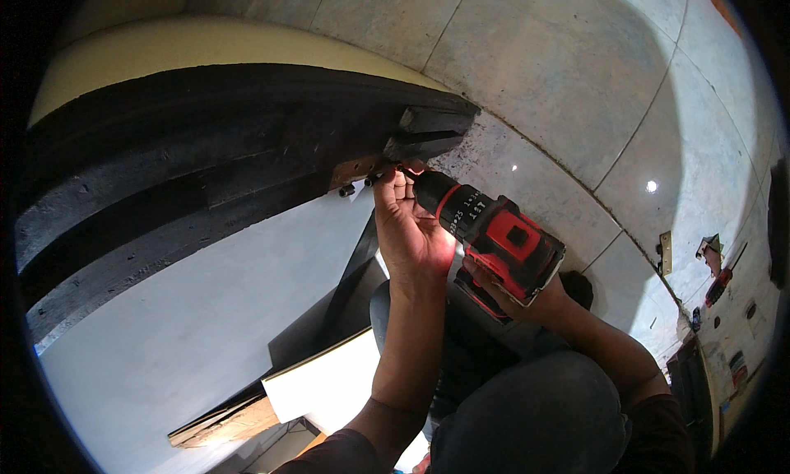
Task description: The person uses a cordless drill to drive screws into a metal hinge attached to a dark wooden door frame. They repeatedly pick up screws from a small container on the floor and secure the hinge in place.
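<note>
My right hand [539, 305] is wrapped round the grip of a red and black cordless drill [485, 227]. The drill's front end points up and left, at the end of a long black wooden frame [247, 132]. Just beside the drill's tip is my left hand [418, 239], palm up, its fingertips drawn together against the frame. What they pinch is too small to make out. The drill bit is mostly hidden by the fingers. Close to the left fingertips, a short dark metal cylinder [346, 191] sticks out of the frame's edge near a brownish patch [355, 172].
On the tiled floor [559, 79] at the right lie a screwdriver [718, 286] with a red and black handle and a flat metal plate [665, 253]. A pale panel [189, 293] adjoins the frame. A white board [325, 381] and a wooden piece [234, 425] lie lower left.
</note>
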Available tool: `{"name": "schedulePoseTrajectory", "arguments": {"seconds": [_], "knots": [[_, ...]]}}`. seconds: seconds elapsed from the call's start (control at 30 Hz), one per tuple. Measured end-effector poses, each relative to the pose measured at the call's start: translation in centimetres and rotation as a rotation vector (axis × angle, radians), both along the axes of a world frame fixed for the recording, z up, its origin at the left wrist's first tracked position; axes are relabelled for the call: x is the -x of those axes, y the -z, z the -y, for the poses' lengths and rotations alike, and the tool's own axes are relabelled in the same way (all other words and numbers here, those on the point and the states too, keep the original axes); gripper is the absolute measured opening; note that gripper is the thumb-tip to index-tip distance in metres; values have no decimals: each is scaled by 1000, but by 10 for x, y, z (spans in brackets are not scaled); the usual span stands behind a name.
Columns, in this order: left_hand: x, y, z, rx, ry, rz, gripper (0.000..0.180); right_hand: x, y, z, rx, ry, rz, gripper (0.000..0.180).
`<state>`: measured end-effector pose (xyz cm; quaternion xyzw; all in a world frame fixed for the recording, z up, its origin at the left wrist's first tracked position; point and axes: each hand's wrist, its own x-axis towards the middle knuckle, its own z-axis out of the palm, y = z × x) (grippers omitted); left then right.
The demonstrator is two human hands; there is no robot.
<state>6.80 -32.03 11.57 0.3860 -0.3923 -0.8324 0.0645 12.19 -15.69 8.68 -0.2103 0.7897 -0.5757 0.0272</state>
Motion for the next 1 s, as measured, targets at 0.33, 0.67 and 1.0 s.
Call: {"name": "schedulePoseTrajectory", "arguments": {"seconds": [0.33,0.67,1.0], "knots": [[1,2,-1,-76,15,-101,17,8,-14,-4,133,-127,269,35],[-4,1,5,-187,136,-212,16,20,-16,-11,142,-121,295,34],[-6,1,12,-117,47,-37,22,-3,-14,0,474,-113,1354,33]]}}
